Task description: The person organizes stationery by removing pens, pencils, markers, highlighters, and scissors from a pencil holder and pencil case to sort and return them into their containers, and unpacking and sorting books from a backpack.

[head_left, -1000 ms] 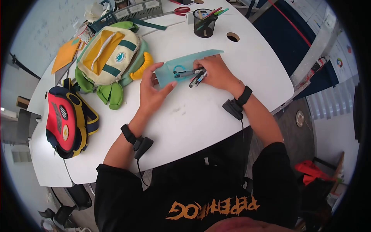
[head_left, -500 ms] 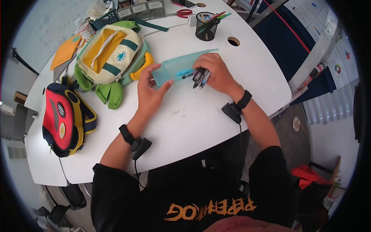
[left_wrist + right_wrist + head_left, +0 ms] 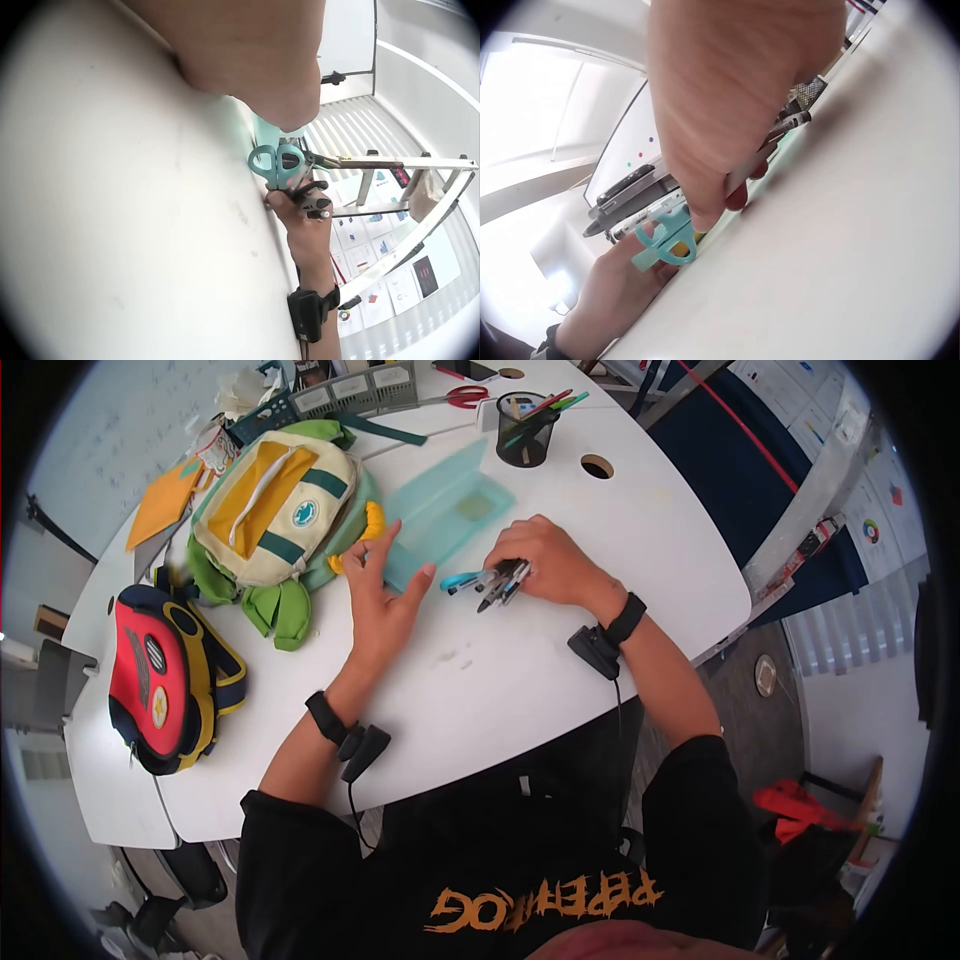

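Observation:
A bundle of pens [image 3: 503, 585] and light-blue scissors [image 3: 458, 581] is gripped in the right hand [image 3: 553, 565], above the white table. In the right wrist view the scissors' handles [image 3: 676, 238] hang below several pens [image 3: 634, 201]. The translucent teal case [image 3: 440, 520] lies open behind both hands, at an angle. Beside its near left end is the left hand [image 3: 382, 605], thumb and fingers spread and holding nothing; whether it touches the case, I cannot tell.
A cream and green backpack [image 3: 290, 510] lies left of the case, and a red and navy backpack [image 3: 160, 675] is farther left. Behind stand a mesh pen cup [image 3: 524, 435] and grey baskets [image 3: 355, 390]. Red-handled scissors [image 3: 467, 397] lie near the baskets.
The right hand has taken the pens and blue scissors out of the case, towards the person. The case has turned and shifted back, and the left hand's hold on it has loosened.

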The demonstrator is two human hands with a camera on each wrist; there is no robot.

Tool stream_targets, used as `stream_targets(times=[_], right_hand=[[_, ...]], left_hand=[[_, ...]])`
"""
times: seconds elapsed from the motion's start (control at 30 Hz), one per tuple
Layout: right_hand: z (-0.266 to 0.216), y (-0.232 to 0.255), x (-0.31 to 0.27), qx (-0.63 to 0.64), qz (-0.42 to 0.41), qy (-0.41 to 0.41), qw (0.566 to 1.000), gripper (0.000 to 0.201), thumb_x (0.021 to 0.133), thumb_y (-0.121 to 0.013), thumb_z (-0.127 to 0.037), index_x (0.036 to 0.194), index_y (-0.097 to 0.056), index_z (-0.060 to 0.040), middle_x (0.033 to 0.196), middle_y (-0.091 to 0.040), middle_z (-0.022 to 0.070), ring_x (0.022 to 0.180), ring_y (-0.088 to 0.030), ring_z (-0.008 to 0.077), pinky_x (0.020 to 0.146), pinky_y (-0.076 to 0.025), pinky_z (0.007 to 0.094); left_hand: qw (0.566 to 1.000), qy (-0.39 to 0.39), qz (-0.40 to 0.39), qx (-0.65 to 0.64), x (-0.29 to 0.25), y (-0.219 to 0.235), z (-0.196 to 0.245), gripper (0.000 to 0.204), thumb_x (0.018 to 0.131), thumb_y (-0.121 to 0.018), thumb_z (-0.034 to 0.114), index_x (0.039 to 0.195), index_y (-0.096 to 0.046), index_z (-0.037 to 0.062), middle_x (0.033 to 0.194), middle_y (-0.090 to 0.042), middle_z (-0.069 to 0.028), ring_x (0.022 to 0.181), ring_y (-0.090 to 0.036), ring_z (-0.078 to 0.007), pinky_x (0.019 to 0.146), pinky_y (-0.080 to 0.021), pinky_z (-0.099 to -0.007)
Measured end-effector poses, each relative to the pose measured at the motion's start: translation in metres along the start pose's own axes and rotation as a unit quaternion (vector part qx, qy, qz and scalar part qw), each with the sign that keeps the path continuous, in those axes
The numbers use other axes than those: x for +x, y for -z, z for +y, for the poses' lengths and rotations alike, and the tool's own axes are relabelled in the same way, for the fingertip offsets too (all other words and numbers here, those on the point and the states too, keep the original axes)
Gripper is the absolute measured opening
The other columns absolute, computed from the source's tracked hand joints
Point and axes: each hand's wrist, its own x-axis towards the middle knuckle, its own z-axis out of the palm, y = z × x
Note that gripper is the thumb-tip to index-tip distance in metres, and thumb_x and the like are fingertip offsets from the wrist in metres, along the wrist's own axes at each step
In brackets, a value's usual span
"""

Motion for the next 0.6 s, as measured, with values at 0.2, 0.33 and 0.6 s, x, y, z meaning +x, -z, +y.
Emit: stream_targets(times=[0.2, 0.33, 0.6], right_hand=[[0.005, 0.004, -0.003, -0.017, 0.031, -0.034, 0.999, 0.031, 0.075, -0.08, -0.003, 0.102, -0.077, -0.0178, 0.099, -0.072, -0.0019, 0.101, -0.066, 0.0211, 0.095, -0.045, 0.0372], [0.006, 0.005, 0.0, 0.006, 0.053, -0.055, 0.997, 0.027, 0.077, -0.087, -0.015, 0.102, -0.078, -0.0168, 0.101, -0.073, -0.0025, 0.102, -0.067, 0.0223, 0.098, -0.046, 0.0381], [0.005, 0.013, -0.001, 0.03, 0.078, -0.051, 0.995, 0.043, 0.07, -0.096, -0.03, 0.105, -0.08, -0.0119, 0.104, -0.075, 0.0027, 0.098, -0.07, 0.0236, 0.093, -0.052, 0.0374]], left_hand=[[0.997, 0.068, -0.012, -0.02, 0.001, 0.005, 0.013, 0.08, 0.088, -0.087, 0.023, 0.158, -0.05, 0.0075, 0.133, -0.043, -0.0162, 0.122, -0.045, -0.0284, 0.108, -0.042, -0.0354], [0.998, 0.067, -0.003, -0.008, -0.001, 0.003, 0.002, 0.08, 0.089, -0.086, 0.023, 0.158, -0.049, 0.0079, 0.133, -0.043, -0.0169, 0.125, -0.045, -0.0292, 0.109, -0.042, -0.0363], [0.998, -0.005, 0.054, 0.042, -0.002, -0.002, -0.001, 0.073, 0.093, -0.084, 0.027, 0.157, -0.052, 0.0112, 0.13, -0.051, -0.0103, 0.123, -0.048, -0.0234, 0.102, -0.044, -0.0343]])
